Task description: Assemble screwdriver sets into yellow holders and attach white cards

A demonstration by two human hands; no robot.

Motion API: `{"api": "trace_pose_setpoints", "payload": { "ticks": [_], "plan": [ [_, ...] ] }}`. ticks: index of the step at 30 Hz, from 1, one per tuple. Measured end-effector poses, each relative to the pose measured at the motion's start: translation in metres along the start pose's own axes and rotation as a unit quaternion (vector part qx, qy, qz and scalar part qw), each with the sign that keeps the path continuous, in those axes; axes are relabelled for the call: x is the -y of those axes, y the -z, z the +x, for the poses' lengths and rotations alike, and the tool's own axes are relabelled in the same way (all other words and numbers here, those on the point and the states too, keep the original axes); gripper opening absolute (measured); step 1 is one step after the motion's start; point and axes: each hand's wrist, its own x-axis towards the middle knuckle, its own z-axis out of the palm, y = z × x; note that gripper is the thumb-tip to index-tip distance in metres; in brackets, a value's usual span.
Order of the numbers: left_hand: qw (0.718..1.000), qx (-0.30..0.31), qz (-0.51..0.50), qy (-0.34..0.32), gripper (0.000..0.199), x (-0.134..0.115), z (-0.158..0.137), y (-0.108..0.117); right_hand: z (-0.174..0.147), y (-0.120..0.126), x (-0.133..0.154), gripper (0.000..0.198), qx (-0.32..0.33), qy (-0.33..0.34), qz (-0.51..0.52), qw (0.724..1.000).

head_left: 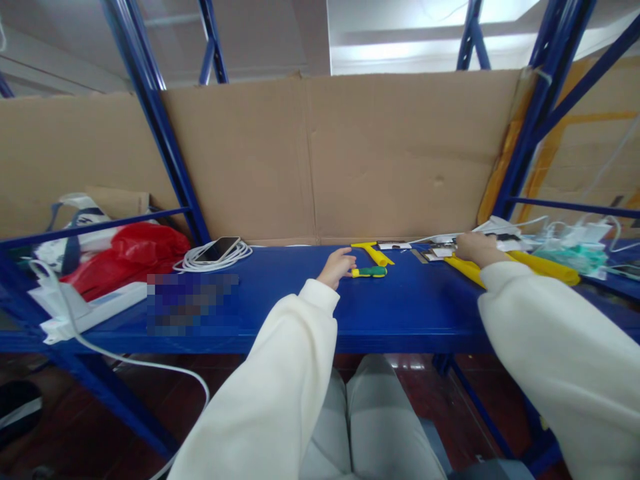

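Observation:
My left hand is over the blue shelf with its fingers apart. Just right of its fingertips lies a green and yellow tool handle; whether they touch is unclear. Behind that handle is a yellow T-shaped tool. My right hand is curled down among small flat white and metallic pieces, at the end of a long yellow object. Its fingertips are hidden, and what they grip cannot be made out.
On the left sit a phone on a coiled white cable, a red bag and a white power strip. A cardboard panel backs the blue shelf. Cables and a greenish bag lie right.

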Motion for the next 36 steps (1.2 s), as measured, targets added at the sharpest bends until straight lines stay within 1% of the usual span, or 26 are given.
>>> {"api": "trace_pose_setpoints", "payload": {
  "ticks": [2, 5, 7, 9, 12, 14, 16, 19, 23, 26, 28, 30, 33, 36],
  "plan": [
    [1.0, 0.001, -0.001, 0.0, 0.051, 0.001, 0.002, 0.0, -0.005, 0.005, 0.028, 0.03, 0.068, 0.004, -0.033, 0.997],
    [1.0, -0.013, -0.008, -0.004, 0.047, 0.003, 0.004, 0.001, -0.012, 0.004, 0.071, 0.029, 0.102, 0.072, 0.005, 0.992],
    [0.998, -0.049, -0.021, -0.012, 0.048, 0.004, 0.006, 0.002, -0.014, -0.001, 0.096, 0.026, 0.1, 0.116, 0.05, 0.987],
    [0.994, -0.105, -0.039, -0.022, 0.052, 0.004, 0.008, 0.003, -0.014, -0.008, 0.118, 0.022, 0.099, 0.153, 0.086, 0.979],
    [0.983, -0.17, -0.069, -0.028, 0.057, 0.002, 0.009, 0.006, -0.014, -0.022, 0.142, 0.017, 0.107, 0.177, 0.109, 0.972],
    [0.979, -0.183, -0.085, -0.021, 0.057, 0.0, 0.009, 0.007, -0.013, -0.031, 0.149, 0.014, 0.1, 0.18, 0.122, 0.971],
    [0.98, -0.175, -0.097, -0.012, 0.055, -0.001, 0.008, 0.006, -0.012, -0.04, 0.15, 0.01, 0.074, 0.175, 0.147, 0.971],
    [0.985, -0.139, -0.1, 0.007, 0.052, 0.0, 0.007, 0.005, -0.013, -0.045, 0.145, 0.018, 0.028, 0.16, 0.187, 0.969],
    [0.992, -0.081, -0.092, 0.032, 0.053, 0.002, 0.006, 0.003, -0.02, -0.038, 0.139, 0.027, -0.036, 0.125, 0.283, 0.95],
    [0.994, -0.046, -0.084, 0.044, 0.053, 0.004, 0.006, 0.003, -0.03, -0.029, 0.142, 0.029, -0.072, 0.13, 0.331, 0.932],
    [0.995, -0.021, -0.086, 0.049, 0.053, 0.004, 0.006, 0.003, -0.038, -0.025, 0.146, 0.028, -0.092, 0.166, 0.361, 0.913],
    [0.994, -0.003, -0.095, 0.049, 0.052, 0.004, 0.006, 0.003, -0.046, -0.024, 0.152, 0.026, -0.1, 0.224, 0.385, 0.89],
    [0.993, 0.007, -0.107, 0.047, 0.039, 0.002, 0.005, 0.003, -0.057, -0.025, 0.162, 0.022, -0.09, 0.319, 0.399, 0.855],
    [0.993, -0.007, -0.116, 0.023, 0.026, 0.003, 0.007, 0.003, -0.066, -0.026, 0.169, 0.023, -0.069, 0.376, 0.411, 0.828]
  ]
}}
